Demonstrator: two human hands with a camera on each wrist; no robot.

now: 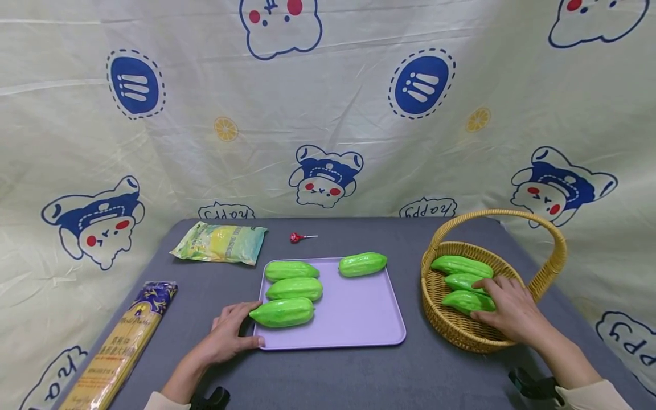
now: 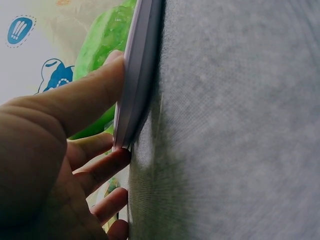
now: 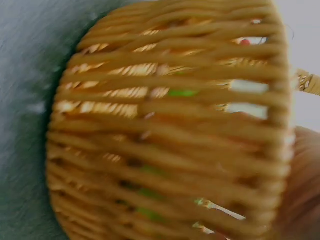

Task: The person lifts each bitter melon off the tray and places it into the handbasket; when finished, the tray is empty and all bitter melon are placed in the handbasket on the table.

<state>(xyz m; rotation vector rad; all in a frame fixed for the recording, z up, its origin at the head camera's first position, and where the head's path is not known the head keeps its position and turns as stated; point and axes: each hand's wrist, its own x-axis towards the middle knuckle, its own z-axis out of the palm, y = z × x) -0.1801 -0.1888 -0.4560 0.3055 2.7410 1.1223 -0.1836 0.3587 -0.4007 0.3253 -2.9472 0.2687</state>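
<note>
Green gourds [image 1: 461,301], glossy: we judge light, slippery; grasp mid-body. Left hand [image 1: 229,335]: gripping tray [image 1: 356,313]. Right hand [image 1: 512,310]: at gourds, grip we cannot tell.

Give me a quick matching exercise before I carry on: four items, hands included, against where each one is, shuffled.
1. Left hand
2. Right hand
3. Red lollipop
4. Long gold packet

A. Beyond the far edge of the lilac tray
B. Along the left edge of the grey table
C. At the green vegetables in the wicker basket
D. At the near left corner of the lilac tray

Pairs: 1-D, 2-C, 3-A, 4-B
</note>
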